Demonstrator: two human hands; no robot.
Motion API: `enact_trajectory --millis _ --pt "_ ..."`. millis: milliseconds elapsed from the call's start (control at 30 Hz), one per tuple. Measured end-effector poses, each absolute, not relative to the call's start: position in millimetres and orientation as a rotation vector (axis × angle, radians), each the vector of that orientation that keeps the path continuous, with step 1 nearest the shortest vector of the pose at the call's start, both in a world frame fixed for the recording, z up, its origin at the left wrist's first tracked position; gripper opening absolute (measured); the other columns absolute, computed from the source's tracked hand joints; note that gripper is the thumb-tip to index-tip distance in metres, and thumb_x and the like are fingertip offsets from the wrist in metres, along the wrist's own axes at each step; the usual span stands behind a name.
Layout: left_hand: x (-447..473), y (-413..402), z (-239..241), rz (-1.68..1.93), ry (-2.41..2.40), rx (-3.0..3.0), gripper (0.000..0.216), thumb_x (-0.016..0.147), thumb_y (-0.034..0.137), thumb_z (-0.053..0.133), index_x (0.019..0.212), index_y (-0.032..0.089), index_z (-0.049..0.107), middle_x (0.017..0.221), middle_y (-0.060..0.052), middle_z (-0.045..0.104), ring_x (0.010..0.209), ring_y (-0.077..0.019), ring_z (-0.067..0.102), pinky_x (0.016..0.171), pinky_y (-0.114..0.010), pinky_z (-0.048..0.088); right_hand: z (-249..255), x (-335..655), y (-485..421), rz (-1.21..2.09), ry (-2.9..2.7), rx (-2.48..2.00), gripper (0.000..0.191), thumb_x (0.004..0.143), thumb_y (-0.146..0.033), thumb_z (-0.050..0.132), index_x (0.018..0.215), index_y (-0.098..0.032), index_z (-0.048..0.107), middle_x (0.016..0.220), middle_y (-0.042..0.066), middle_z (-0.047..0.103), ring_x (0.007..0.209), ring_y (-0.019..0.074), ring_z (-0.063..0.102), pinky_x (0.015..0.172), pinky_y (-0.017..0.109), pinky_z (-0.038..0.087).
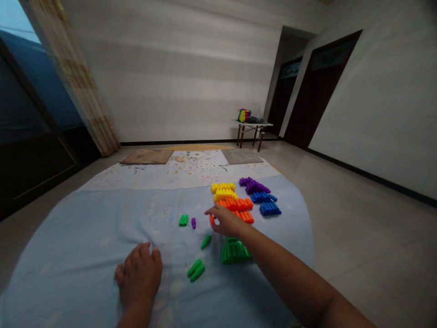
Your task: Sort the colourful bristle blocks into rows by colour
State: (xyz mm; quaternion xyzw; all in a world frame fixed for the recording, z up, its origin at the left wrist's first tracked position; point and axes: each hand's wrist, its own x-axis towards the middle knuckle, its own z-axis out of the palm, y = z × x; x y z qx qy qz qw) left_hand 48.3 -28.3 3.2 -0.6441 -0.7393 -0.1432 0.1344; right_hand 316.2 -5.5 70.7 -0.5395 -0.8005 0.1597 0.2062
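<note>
My right hand (pixel 223 220) reaches over the table with an orange peg-like plastic piece (pixel 211 220) between thumb and forefinger. Behind and beside it lie rows of orange pieces (pixel 241 204), partly covered by the hand, with yellow pieces (pixel 224 193) just beyond. Green pieces (pixel 235 252) sit in a block under my right wrist. My left hand (pixel 139 274) rests palm down on the cloth, fingers loosely spread, holding nothing. Between the hands lie a single green piece (pixel 206 242), a green pair (pixel 196 269), another green pair (pixel 183 220) and one purple piece (pixel 193 223).
Purple pieces (pixel 254 186) and blue pieces (pixel 269 208) are grouped at the right of the cloth-covered table (pixel 102 228). A brown board (pixel 148 156) and a grey mat (pixel 242 156) lie at the far edge. A small side table (pixel 254 124) stands by the wall.
</note>
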Motion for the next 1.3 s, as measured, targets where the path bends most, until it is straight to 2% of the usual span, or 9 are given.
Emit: enact_trajectory --millis 133,267,467,667,867,1000,1100,1200,1300 --pt "49.5 -28.5 5.6 -0.405 -2.128 -1.870 0.048 0.089 0.035 0.020 0.116 0.010 0.051 0.121 -0.016 0.057 0.106 -0.0262 0.053 0.096 -0.043 0.029 70.4 374.2 -16.4 0.364 -2.076 -1.545 0.049 0.070 -0.006 0.057 0.117 -0.017 0.058 0.116 0.010 0.059 0.107 0.0207 0.055 0.094 0.035 0.042" --pt "51.0 -29.6 7.3 -0.416 -2.131 -1.857 0.046 0.089 0.034 0.021 0.116 0.011 0.051 0.120 -0.015 0.058 0.105 -0.0260 0.053 0.098 -0.044 0.028 60.4 412.4 -18.9 0.361 -2.098 -1.644 0.047 0.070 -0.007 0.059 0.116 -0.017 0.061 0.114 0.010 0.060 0.107 0.0216 0.055 0.094 0.036 0.042" --pt "51.6 -30.8 9.5 -0.415 -2.147 -1.876 0.045 0.089 0.034 0.023 0.116 0.011 0.051 0.120 -0.016 0.058 0.107 -0.0259 0.052 0.097 -0.043 0.029 44.9 416.9 -14.7 0.418 -2.176 -1.708 0.046 0.071 -0.013 0.062 0.116 -0.021 0.061 0.118 0.007 0.062 0.114 0.0226 0.053 0.099 0.035 0.037" --pt "51.5 -31.5 11.6 -0.411 -2.189 -1.899 0.046 0.088 0.033 0.025 0.118 0.010 0.051 0.123 -0.017 0.056 0.109 -0.0264 0.051 0.096 -0.044 0.030 55.0 414.9 -20.1 0.416 -2.147 -1.753 0.047 0.071 -0.007 0.059 0.117 -0.019 0.061 0.122 0.008 0.060 0.116 0.0224 0.052 0.101 0.035 0.037" --pt "52.9 -32.1 12.3 -0.427 -2.193 -1.898 0.045 0.088 0.032 0.027 0.118 0.010 0.052 0.124 -0.016 0.056 0.108 -0.0260 0.051 0.097 -0.043 0.029 81.7 370.9 -35.6 0.394 -2.106 -1.666 0.040 0.076 -0.008 0.057 0.114 -0.017 0.062 0.115 0.010 0.061 0.107 0.0203 0.056 0.095 0.035 0.042" --pt "53.3 -32.5 11.6 -0.444 -2.169 -1.893 0.045 0.088 0.032 0.025 0.117 0.010 0.052 0.121 -0.016 0.057 0.108 -0.0260 0.052 0.097 -0.043 0.029 83.2 310.1 -51.6 0.550 -2.440 -1.369 0.038 0.077 -0.019 0.063 0.115 -0.018 0.062 0.111 0.009 0.063 0.104 0.0211 0.057 0.091 0.033 0.043" --pt "53.3 -33.7 11.9 -0.442 -2.173 -1.882 0.045 0.088 0.032 0.025 0.118 0.010 0.051 0.122 -0.017 0.056 0.109 -0.0260 0.051 0.098 -0.043 0.028 72.3 274.0 -57.2 0.520 -2.738 -1.170 0.045 0.073 -0.023 0.068 0.116 -0.019 0.061 0.113 0.010 0.064 0.104 0.0246 0.057 0.089 0.037 0.044" --pt "53.3 -34.6 12.3 -0.441 -2.181 -1.889 0.046 0.088 0.033 0.025 0.118 0.010 0.051 0.123 -0.017 0.056 0.109 -0.0258 0.051 0.097 -0.043 0.028 60.9 255.5 -56.3 0.415 -2.868 -1.180 0.041 0.075 -0.020 0.062 0.116 -0.019 0.061 0.107 0.011 0.066 0.097 0.0251 0.060 0.080 0.036 0.046" --pt "52.8 -34.4 10.7 -0.440 -2.167 -1.885 0.047 0.089 0.033 0.024 0.118 0.010 0.051 0.123 -0.016 0.056 0.109 -0.0258 0.051 0.097 -0.042 0.027 56.7 247.9 -54.9 0.354 -2.794 -1.343 0.041 0.078 -0.030 0.060 0.117 -0.020 0.060 0.102 0.011 0.066 0.094 0.0261 0.061 0.074 0.035 0.047"
